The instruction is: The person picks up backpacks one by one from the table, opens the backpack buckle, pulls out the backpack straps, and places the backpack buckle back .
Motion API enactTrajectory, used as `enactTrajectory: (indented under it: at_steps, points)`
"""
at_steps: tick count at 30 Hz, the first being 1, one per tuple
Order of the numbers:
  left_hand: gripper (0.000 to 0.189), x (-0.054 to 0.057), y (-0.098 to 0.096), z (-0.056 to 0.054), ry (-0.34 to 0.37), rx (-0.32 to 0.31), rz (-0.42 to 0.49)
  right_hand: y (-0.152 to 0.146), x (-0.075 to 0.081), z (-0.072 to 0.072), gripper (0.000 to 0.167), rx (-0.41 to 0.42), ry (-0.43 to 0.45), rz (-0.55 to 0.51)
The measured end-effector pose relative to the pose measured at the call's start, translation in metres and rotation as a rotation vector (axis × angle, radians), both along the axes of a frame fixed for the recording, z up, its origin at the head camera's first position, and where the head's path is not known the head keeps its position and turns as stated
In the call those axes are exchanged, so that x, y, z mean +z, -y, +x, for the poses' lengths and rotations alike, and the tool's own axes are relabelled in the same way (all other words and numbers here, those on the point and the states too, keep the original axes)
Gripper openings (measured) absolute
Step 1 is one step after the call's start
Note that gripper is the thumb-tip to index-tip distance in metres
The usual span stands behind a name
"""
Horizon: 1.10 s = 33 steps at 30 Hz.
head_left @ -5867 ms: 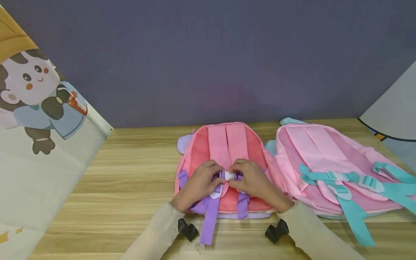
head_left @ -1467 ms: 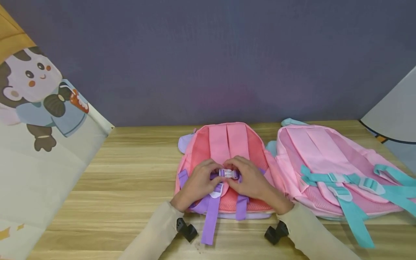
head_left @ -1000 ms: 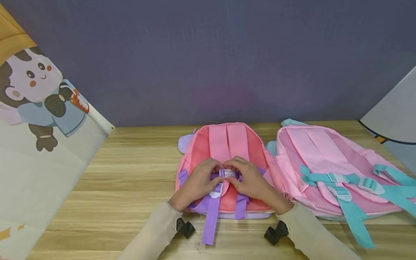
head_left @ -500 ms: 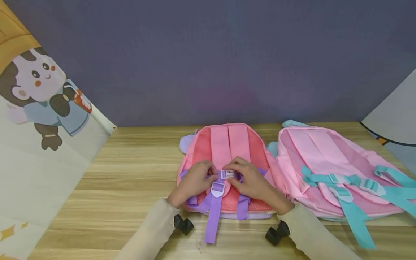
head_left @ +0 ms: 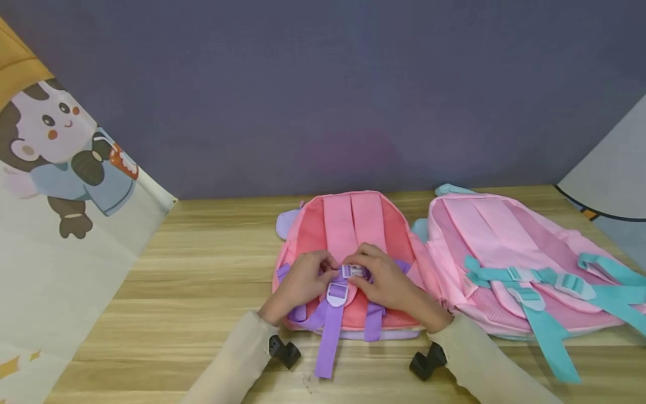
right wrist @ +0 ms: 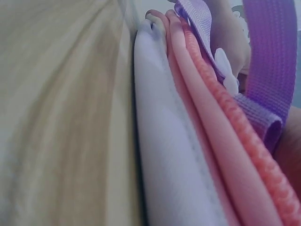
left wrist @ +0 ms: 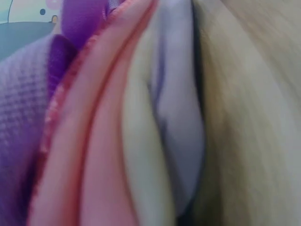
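A coral-pink backpack (head_left: 310, 233) lies back-side up on the wooden table, its two shoulder straps facing me. Across its lower half runs a purple chest strap with a white side-release buckle (head_left: 352, 271), its two halves joined. My right hand (head_left: 386, 280) grips the buckle between thumb and fingers, covering part of it. Just left of it, my left hand (head_left: 305, 280) pinches the purple strap with thumb and forefinger. Below hangs a white strap adjuster (head_left: 337, 294) with a loose purple tail (head_left: 329, 342). Both wrist views show mainly the bag's lower edge (left wrist: 108, 155), and purple webbing (right wrist: 270, 56).
To the right, against the first bag, lies a light pink backpack (head_left: 499, 224) with teal straps (head_left: 555, 342) spreading toward the table's front. A dark panel (head_left: 353, 101) stands behind the table (head_left: 192, 269). On the left is a panel with a cartoon figure (head_left: 60, 140).
Both hands were at the buckle earlier. My left hand has since shifted slightly left onto the strap, uncovering the adjuster. My right hand stays on the buckle, whose slotted face now shows.
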<state>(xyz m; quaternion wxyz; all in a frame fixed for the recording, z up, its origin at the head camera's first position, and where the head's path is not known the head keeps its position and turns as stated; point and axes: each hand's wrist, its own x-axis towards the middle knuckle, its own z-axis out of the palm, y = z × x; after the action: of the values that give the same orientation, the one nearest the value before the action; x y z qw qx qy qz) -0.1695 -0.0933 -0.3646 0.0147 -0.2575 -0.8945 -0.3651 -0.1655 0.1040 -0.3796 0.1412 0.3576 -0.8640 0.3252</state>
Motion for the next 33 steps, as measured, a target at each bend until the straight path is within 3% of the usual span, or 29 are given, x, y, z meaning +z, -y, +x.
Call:
enactTrajectory:
  at_steps: [5, 22, 27, 33]
  points:
    - [0.005, 0.0009, -0.0019, 0.0014, 0.031, 0.005, 0.028, 0.0003, -0.0019, 0.0005, 0.024, 0.009, -0.043, 0.018]
    - [0.004, -0.0020, -0.0042, 0.0029, 0.067, 0.049, 0.098, 0.0030, -0.0034, 0.0012, 0.023, -0.011, -0.039, -0.044]
    - [0.005, -0.0034, -0.0051, 0.0029, 0.058, 0.060, 0.113, 0.0027, -0.0033, 0.0009, 0.023, -0.004, -0.040, -0.066]
    - [0.005, -0.0061, -0.0081, 0.0045, -0.001, 0.100, 0.128, 0.0027, -0.0024, 0.0008, 0.022, -0.008, -0.048, -0.058]
